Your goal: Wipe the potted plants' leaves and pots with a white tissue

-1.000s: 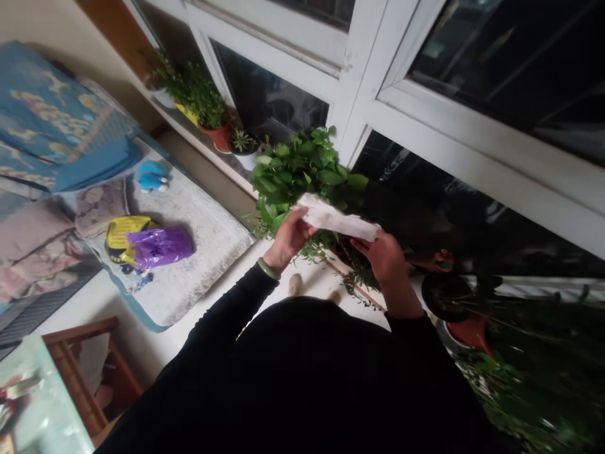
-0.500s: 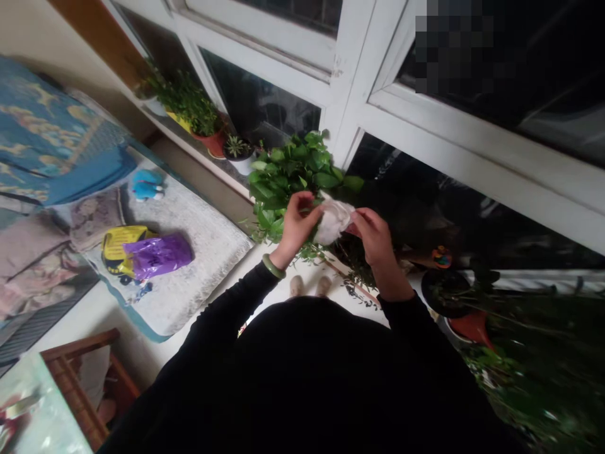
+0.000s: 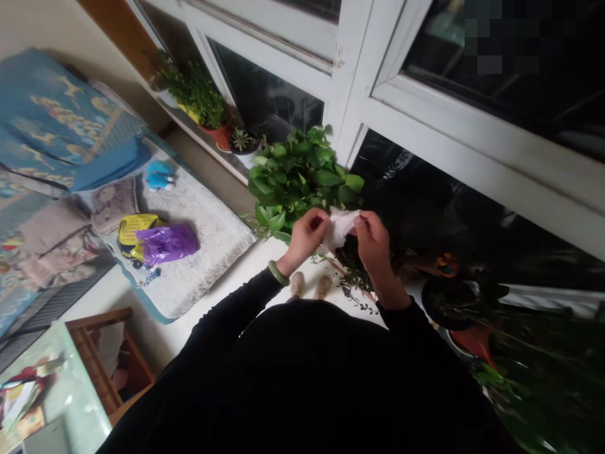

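A thin white tissue is stretched between my two hands. My left hand, with a green bangle at the wrist, pinches its left edge between thumb and fingers. On the other side my right hand grips the upper right edge, thumb on top. Just beyond the hands grows a bushy green leafy plant, whose pot is hidden. Below the tissue, a darker trailing plant is partly covered by my right hand.
At left, a light-covered bed holds a purple bag and a blue toy. Potted plants line the sill under the window frame. A dark pot stands at right. A table with an open drawer is lower left.
The tissue has gone from a bunched clump to a flatter, more spread sheet. Both hands have shifted slightly, the left one a little right and down. The camera view has turned somewhat.
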The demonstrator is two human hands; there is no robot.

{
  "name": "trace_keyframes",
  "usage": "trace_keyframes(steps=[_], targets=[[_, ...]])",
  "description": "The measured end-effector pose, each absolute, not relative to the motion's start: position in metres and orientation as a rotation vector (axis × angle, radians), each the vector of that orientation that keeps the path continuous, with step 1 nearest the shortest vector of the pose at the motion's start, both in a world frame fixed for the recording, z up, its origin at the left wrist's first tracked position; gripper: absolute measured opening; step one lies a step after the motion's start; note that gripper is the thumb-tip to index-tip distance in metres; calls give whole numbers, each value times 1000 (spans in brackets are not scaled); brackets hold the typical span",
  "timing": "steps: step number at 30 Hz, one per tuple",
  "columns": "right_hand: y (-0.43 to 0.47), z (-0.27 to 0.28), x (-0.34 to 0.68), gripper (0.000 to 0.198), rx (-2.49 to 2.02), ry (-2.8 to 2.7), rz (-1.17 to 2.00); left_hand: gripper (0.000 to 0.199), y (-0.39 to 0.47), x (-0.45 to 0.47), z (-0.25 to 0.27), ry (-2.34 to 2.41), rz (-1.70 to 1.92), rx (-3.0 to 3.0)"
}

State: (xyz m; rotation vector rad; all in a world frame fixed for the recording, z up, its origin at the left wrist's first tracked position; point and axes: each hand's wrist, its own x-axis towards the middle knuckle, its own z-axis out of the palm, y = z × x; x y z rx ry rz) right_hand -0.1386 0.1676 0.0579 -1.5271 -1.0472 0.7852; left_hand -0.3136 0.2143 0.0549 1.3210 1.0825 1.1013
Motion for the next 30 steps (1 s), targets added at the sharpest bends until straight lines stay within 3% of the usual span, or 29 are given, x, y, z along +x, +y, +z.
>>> trace_keyframes(steps=[6, 13, 16, 21, 26, 30], targets=[[166, 47, -104, 41, -1596, -965, 612, 33, 226, -325, 66, 1116, 1141, 888], [165, 42, -83, 42, -1629, -939, 503, 34, 228, -335, 67, 1136, 1156, 863], [164, 43, -86, 43, -1575, -922, 602, 37, 228, -335, 61, 1112, 1188, 939], [162, 43, -90, 70, -1442, -1082, 926, 44, 229, -341, 54, 1010, 1188, 1220], [163, 48, -93, 51, -1482, -1226, 890, 44, 232, -344, 52, 1024, 1097, 1277], [154, 63, -95, 49, -1473, -1369, 593, 64, 230, -342, 70, 889, 1124, 1100]])
